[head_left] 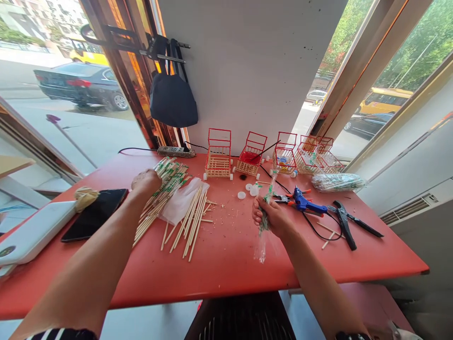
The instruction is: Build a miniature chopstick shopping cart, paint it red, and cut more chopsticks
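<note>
My left hand (146,182) is at the left edge of a pile of wrapped disposable chopsticks (173,177), its fingers curled against them and partly hidden. Crumpled clear plastic wrappers (264,231) with green print are bunched in my right hand (269,214), sticking out above and below the closed fist. Between the hands, bare wooden chopsticks (191,219) lie loosely side by side, next to a thin white plastic bag (184,200).
Several small stick-built shopping carts (218,160) stand along the back. To the right lie a blue glue gun (307,203), black-handled cutters (343,219) and a bundle of wrappers (338,182). White caps (241,195) sit mid-table. A phone (94,215) and white device (35,231) lie left.
</note>
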`<state>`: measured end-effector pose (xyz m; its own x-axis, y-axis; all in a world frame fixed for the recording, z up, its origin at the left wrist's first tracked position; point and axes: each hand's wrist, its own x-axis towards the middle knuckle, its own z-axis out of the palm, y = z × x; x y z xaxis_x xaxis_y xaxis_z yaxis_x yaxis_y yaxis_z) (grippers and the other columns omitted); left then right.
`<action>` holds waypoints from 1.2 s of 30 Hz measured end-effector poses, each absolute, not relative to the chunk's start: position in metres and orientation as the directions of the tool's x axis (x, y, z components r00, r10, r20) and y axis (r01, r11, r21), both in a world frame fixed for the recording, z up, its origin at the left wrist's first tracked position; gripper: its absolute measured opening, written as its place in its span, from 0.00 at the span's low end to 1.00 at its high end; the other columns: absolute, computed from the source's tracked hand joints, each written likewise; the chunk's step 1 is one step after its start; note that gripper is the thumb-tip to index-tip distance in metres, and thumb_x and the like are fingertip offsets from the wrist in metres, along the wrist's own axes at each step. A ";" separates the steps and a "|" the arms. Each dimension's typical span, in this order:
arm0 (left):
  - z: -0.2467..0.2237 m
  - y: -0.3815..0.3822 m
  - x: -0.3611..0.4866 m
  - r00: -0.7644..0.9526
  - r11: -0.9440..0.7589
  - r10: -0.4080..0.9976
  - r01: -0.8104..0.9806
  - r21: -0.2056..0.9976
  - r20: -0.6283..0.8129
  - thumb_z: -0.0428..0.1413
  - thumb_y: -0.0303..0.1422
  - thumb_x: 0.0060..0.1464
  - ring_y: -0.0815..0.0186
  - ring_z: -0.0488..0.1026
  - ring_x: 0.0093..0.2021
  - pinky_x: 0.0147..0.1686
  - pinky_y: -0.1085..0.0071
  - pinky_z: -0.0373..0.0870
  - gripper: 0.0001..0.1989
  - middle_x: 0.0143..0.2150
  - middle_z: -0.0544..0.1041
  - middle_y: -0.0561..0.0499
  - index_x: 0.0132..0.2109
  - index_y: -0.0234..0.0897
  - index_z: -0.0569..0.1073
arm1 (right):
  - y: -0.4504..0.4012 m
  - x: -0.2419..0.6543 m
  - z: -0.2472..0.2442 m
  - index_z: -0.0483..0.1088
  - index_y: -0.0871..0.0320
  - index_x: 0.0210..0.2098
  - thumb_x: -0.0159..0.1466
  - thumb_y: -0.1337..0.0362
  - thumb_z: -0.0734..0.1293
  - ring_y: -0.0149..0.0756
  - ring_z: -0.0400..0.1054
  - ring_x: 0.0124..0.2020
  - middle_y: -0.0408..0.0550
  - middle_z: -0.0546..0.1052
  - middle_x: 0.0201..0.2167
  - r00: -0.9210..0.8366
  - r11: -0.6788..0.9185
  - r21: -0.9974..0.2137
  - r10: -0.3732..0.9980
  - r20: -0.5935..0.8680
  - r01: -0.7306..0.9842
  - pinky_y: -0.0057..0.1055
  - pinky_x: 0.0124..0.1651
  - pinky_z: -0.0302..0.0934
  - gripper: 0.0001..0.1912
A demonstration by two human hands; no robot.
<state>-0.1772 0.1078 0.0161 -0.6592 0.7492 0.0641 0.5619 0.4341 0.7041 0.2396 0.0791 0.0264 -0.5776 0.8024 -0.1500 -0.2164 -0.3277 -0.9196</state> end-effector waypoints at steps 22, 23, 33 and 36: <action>0.016 -0.007 0.073 0.118 0.161 0.984 -0.280 0.946 -0.133 0.71 0.55 0.42 0.71 0.68 0.18 0.17 0.75 0.63 0.29 0.25 0.75 0.55 0.36 0.37 0.71 | 0.084 0.228 0.026 0.71 0.58 0.34 0.51 0.41 0.80 0.23 0.44 0.20 0.32 0.56 0.22 -0.395 -0.292 -0.860 0.911 -0.117 -0.419 0.24 0.21 0.32 0.29; 0.013 -0.008 0.079 0.122 0.158 0.984 -0.271 0.950 -0.129 0.70 0.56 0.41 0.70 0.69 0.18 0.18 0.74 0.64 0.30 0.25 0.76 0.55 0.37 0.37 0.71 | 0.084 0.227 0.025 0.69 0.58 0.30 0.47 0.40 0.81 0.22 0.43 0.20 0.32 0.55 0.21 -0.383 -0.282 -0.872 0.916 -0.120 -0.401 0.24 0.21 0.31 0.31; -0.010 -0.025 0.080 0.146 0.189 0.975 -0.142 0.972 -0.168 0.64 0.60 0.49 0.71 0.68 0.18 0.17 0.74 0.60 0.31 0.25 0.74 0.55 0.41 0.35 0.72 | 0.093 0.238 0.023 0.77 0.60 0.29 0.43 0.38 0.81 0.21 0.49 0.19 0.35 0.61 0.17 -0.126 -0.123 -0.931 0.988 -0.084 -0.345 0.25 0.21 0.36 0.32; -0.016 -0.031 0.077 0.073 0.158 0.986 -0.120 0.980 -0.150 0.63 0.61 0.49 0.75 0.59 0.14 0.15 0.77 0.49 0.30 0.23 0.70 0.58 0.38 0.36 0.71 | 0.093 0.237 0.026 0.79 0.61 0.30 0.48 0.39 0.80 0.21 0.49 0.18 0.36 0.62 0.17 -0.107 -0.124 -0.927 0.990 -0.092 -0.355 0.25 0.20 0.36 0.30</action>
<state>0.0770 -0.0309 -0.0161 0.0726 0.9861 -0.1497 -0.1205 0.1576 0.9801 0.2367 0.0932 0.0261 -0.1073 0.9900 -0.0916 -0.3546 -0.1242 -0.9267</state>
